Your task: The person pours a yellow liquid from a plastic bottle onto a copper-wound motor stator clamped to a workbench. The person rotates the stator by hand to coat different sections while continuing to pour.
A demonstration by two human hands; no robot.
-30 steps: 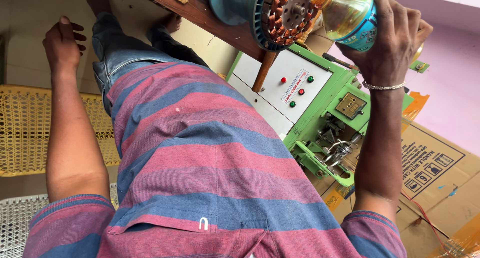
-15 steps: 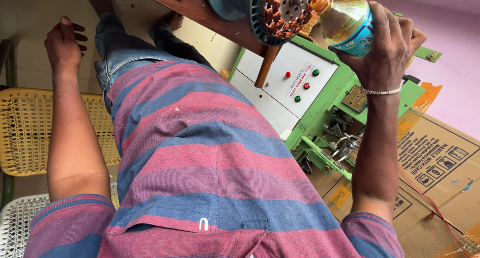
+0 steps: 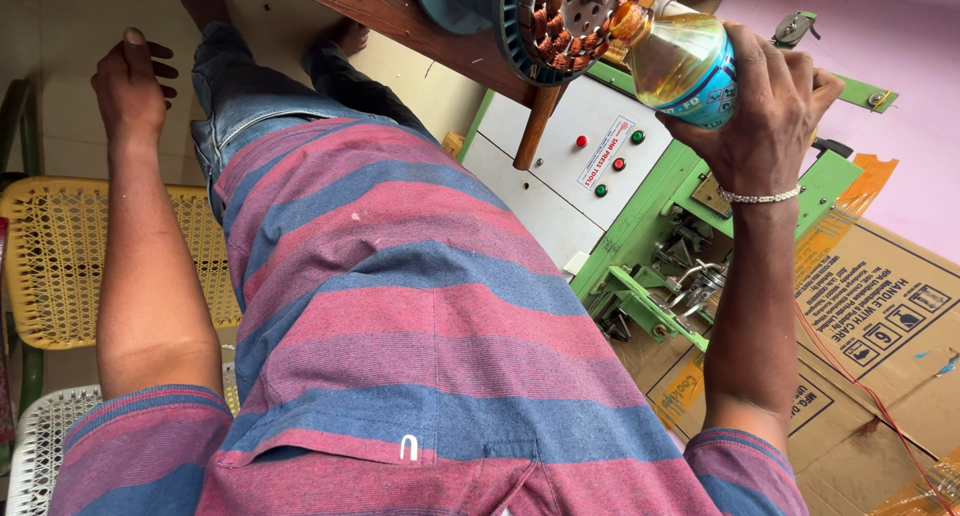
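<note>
The left hand (image 3: 135, 86) hangs free with fingers loosely curled; the right hand (image 3: 765, 111), arm outstretched, grips tight.

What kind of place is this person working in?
Probably a small motor-winding or fan repair workshop: a stator with copper coils sits on a wooden bench, beside a green and white machine with push buttons and stacked cardboard cartons.

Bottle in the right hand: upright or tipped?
Tipped. The bottle lies slanted in the right hand, its neck pointed at the copper-wound stator. Yellowish liquid fills the neck end. Whether any is coming out: cannot tell.
</note>
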